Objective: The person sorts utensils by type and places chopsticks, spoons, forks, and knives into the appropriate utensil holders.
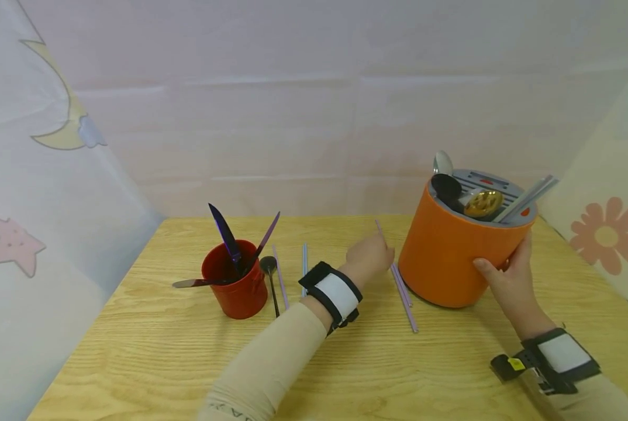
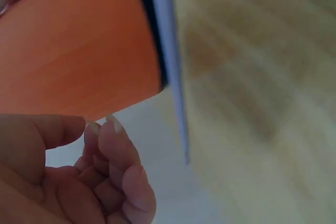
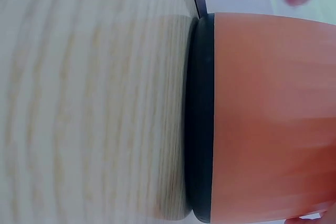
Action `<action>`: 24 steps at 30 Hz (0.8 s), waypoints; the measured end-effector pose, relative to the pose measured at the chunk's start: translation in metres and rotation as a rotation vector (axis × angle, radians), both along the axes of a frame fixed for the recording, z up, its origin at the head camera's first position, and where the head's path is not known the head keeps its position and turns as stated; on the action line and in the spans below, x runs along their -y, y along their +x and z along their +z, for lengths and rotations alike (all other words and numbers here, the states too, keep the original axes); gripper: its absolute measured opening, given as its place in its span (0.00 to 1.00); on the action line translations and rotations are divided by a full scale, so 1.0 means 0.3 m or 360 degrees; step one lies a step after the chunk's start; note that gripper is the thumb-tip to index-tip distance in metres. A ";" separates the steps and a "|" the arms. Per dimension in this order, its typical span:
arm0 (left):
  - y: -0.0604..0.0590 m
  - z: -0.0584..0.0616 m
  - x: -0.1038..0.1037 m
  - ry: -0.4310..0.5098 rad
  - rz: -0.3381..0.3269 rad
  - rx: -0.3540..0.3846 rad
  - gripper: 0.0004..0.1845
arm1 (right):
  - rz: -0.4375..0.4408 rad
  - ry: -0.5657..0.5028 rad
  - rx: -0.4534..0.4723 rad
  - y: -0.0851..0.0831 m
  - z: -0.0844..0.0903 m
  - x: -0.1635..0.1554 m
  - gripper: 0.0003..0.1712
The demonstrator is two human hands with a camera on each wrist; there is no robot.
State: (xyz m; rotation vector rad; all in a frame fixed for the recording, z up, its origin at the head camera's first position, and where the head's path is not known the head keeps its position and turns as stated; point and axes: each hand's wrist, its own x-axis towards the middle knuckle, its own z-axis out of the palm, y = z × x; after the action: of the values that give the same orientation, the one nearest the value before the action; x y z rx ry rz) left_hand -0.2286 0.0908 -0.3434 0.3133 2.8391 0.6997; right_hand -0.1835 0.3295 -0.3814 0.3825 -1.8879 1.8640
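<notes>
My right hand (image 1: 514,286) grips the lower right side of an orange utensil holder (image 1: 445,257), its thumb on the front. Spoons, a gold slotted spoon (image 1: 484,203) and pale chopsticks (image 1: 527,199) stick out of the holder's grey slotted top. In the right wrist view, its dark base sits on the wood. Over the table, left of the holder, is my left hand (image 1: 369,255), above lilac chopsticks (image 1: 402,289) that it partly covers. The left wrist view shows its fingers loosely curled, thumb close to the fingertips, holding nothing. One chopstick (image 2: 170,51) lies beyond them, alongside the holder.
To the left stands a red cup (image 1: 242,298) with a dark-bladed knife (image 1: 221,228) and other utensils leaning out. Beside it lie a dark spoon (image 1: 268,266), another lilac chopstick (image 1: 281,278) and blue chopsticks (image 1: 304,260). A pale cloth backdrop (image 1: 293,117) rises behind the wooden table (image 1: 151,345).
</notes>
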 end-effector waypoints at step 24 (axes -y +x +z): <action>-0.004 -0.148 -0.068 -0.0247 0.0218 0.0131 0.18 | -0.0009 0.0002 -0.0004 0.000 0.005 0.005 0.55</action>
State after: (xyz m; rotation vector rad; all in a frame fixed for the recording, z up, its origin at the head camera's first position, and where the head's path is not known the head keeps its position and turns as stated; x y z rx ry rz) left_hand -0.2297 0.1111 -0.3878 0.0642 2.8342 0.4999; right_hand -0.1834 0.3281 -0.3801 0.3793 -1.8869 1.8582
